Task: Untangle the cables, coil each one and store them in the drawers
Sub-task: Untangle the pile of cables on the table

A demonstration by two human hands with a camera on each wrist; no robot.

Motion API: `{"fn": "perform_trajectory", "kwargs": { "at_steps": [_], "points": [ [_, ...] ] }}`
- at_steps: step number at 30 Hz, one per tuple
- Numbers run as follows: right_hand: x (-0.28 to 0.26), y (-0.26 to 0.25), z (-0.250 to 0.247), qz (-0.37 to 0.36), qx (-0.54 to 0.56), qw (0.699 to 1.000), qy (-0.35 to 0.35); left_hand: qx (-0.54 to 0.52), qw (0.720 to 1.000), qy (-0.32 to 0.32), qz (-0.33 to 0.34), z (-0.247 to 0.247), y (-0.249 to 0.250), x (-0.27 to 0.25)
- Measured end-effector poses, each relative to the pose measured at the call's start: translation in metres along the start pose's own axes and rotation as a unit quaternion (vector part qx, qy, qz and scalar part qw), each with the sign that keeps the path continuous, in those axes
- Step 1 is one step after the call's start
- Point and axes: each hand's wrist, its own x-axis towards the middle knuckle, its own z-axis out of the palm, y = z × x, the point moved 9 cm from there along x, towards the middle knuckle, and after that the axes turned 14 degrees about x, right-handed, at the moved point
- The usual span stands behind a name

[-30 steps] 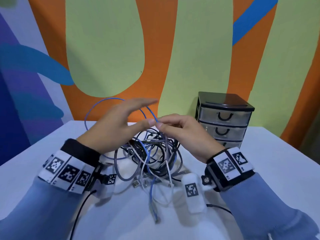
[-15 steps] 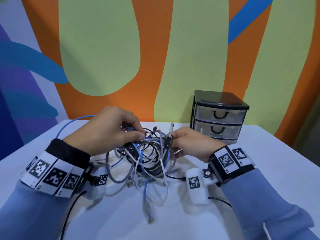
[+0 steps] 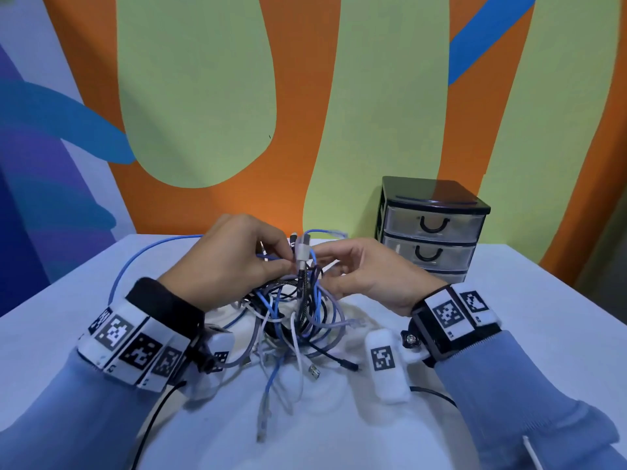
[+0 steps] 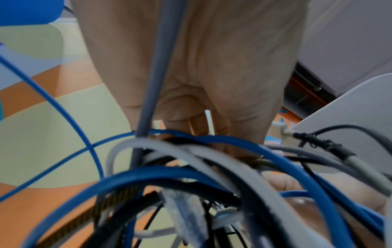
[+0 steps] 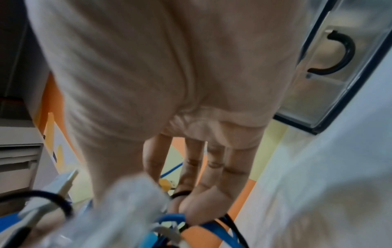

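Lifting higher now, both hands (image 3: 234, 262) (image 3: 369, 276) raise the cable tangle (image 3: 298, 310).

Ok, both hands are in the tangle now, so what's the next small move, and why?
Probably draw the white plug up and out with the left hand that pinches it, while the right hand holds the cable tangle back. It stands at the top of a bundle that is knotted, nothing is coiled, and the drawers are shut.

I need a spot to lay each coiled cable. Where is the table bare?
Bare table lies right of the right hand, in front of the drawer unit. Crowded: the cable tangle between both hands, with the left hand on it.
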Motion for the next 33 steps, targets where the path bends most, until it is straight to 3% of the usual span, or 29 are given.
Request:
{"fn": "perform_trajectory", "kwargs": {
  "at_steps": [7,14,19,25,28,30,33],
  "points": [
    [0.002,-0.008,0.010,-0.033,-0.027,0.999,0.008,-0.040,0.999,-0.002,0.003,-0.001,0.006,-0.001],
    [0.003,-0.028,-0.009,-0.111,-0.067,0.981,0.145,-0.038,0.999,0.015,-0.016,-0.006,-0.010,0.002],
    [0.002,-0.027,-0.009,-0.097,-0.073,0.984,0.131,-0.055,0.998,0.012,-0.004,0.000,-0.007,0.003],
    [-0.005,-0.038,-0.011,-0.102,-0.075,0.981,0.147,-0.078,0.997,0.009,-0.023,-0.005,-0.010,0.000],
    [-0.008,-0.041,-0.015,-0.104,-0.065,0.985,0.121,-0.059,0.997,0.010,-0.039,-0.010,-0.016,-0.001],
    [-0.010,-0.044,-0.018,-0.109,-0.067,0.986,0.106,-0.059,0.997,0.027,-0.051,-0.016,-0.021,-0.001],
    [-0.013,-0.050,-0.024,-0.130,-0.065,0.982,0.124,-0.106,0.985,0.110,-0.076,-0.034,-0.030,-0.001]
  ]
}}
